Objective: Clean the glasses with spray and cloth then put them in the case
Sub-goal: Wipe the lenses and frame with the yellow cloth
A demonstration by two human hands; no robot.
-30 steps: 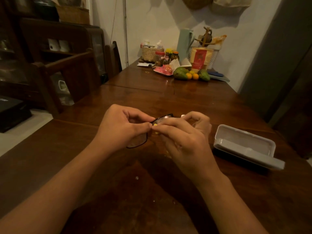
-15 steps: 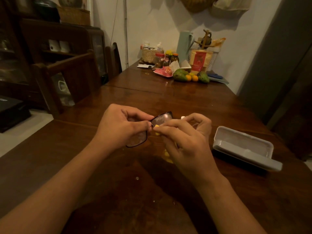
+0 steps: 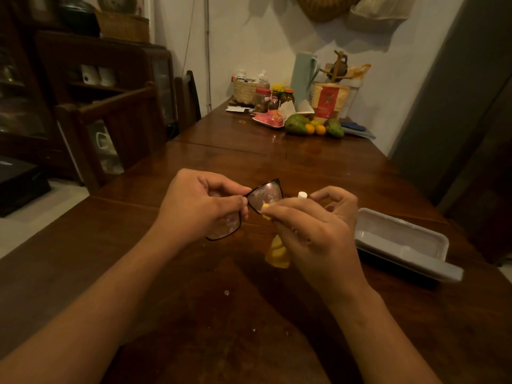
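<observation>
Black-framed glasses (image 3: 264, 194) hang above the wooden table (image 3: 249, 156), held at the bridge by my left hand (image 3: 199, 209). The far lens shows smears; the near lens sits partly behind my left fingers. My right hand (image 3: 315, 231) pinches a yellow cloth (image 3: 278, 252) against the lower edge of the far lens, and the rest of the cloth hangs below the hand. A small white-capped spray bottle (image 3: 302, 195) peeks out just behind my right fingers, mostly hidden. The open grey glasses case (image 3: 401, 242) lies on the table right of my right hand.
At the table's far end stand a woven basket (image 3: 246, 91), jars, a pale green flask (image 3: 303, 74), a red-labelled bag, mangoes and small oranges (image 3: 310, 128). Wooden chairs (image 3: 122, 126) line the left side. A dark cabinet stands far left. A grey door is on the right.
The far lens has tilted up and come more into view. My right hand has shifted slightly right, and the yellow cloth now hangs visibly below it.
</observation>
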